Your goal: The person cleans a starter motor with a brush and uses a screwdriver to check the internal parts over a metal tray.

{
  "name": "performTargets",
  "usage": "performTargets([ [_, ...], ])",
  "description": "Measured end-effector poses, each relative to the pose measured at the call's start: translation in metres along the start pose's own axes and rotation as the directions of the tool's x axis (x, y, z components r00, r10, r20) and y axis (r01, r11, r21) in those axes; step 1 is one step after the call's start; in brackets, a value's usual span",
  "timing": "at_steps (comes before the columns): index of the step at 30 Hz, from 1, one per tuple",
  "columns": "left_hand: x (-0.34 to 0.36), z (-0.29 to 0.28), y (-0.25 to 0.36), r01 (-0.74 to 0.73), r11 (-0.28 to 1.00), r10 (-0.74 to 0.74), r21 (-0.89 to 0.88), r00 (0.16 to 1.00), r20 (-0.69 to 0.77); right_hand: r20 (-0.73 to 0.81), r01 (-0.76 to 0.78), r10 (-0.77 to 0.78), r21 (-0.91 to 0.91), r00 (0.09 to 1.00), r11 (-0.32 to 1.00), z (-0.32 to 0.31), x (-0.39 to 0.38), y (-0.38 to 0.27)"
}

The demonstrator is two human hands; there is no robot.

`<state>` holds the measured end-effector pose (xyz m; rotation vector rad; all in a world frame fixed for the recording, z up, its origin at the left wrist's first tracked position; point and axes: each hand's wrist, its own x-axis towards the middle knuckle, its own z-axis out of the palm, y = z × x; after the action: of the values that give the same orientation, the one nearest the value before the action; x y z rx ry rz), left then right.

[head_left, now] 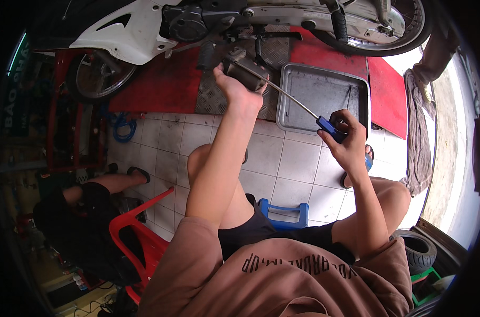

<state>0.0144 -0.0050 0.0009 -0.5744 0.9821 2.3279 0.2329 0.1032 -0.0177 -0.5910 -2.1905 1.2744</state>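
Observation:
My left hand (239, 91) is raised below the motorbike's engine, its fingers wrapped round a dark grey, roughly cylindrical metal part (244, 75). Exactly what kind of part it is, I cannot make out. In my right hand (352, 138) is a long screwdriver (298, 101) with a blue handle. Its thin steel shaft slants up and left to the dark part, and the tip ends on or just in front of it. The palm hides some of the part. Beneath the screwdriver's shaft lies a grey metal tray (316, 98) with dark stains.
A white motorbike (129, 31) stands across the far side on a red and metal platform (155, 90). A blue stool (285, 211) is beneath me, a red chair (145, 238) at left. Another person's leg (113, 186) extends at left. Blue hose (123, 129) lies on the tiles; a tyre (419, 251) sits right.

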Motion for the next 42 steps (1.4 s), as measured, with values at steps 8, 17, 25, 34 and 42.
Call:
performTargets([
  [8,0.001,-0.003,-0.002,-0.005,1.000,0.005,-0.002,1.000,0.025,0.063,0.027,-0.024,-0.045,0.998,0.999,-0.002,0.000,0.001],
  [17,-0.006,0.004,-0.003,0.018,1.000,-0.018,0.001,1.000,0.008,0.097,-0.032,0.041,-0.083,0.994,0.996,-0.008,-0.001,0.007],
  [25,-0.005,0.002,-0.003,0.029,1.000,-0.029,0.005,1.000,-0.002,0.054,-0.137,0.146,-0.141,0.988,0.981,-0.008,-0.001,0.011],
  [34,-0.008,0.013,-0.005,0.041,0.999,-0.040,0.032,0.999,-0.023,0.013,-0.034,0.033,0.030,0.999,0.999,-0.007,-0.002,-0.003],
  [42,-0.004,-0.003,0.003,0.013,0.999,-0.011,0.043,0.999,-0.043,0.097,-0.003,-0.007,0.103,0.995,0.995,-0.009,0.000,0.000],
])
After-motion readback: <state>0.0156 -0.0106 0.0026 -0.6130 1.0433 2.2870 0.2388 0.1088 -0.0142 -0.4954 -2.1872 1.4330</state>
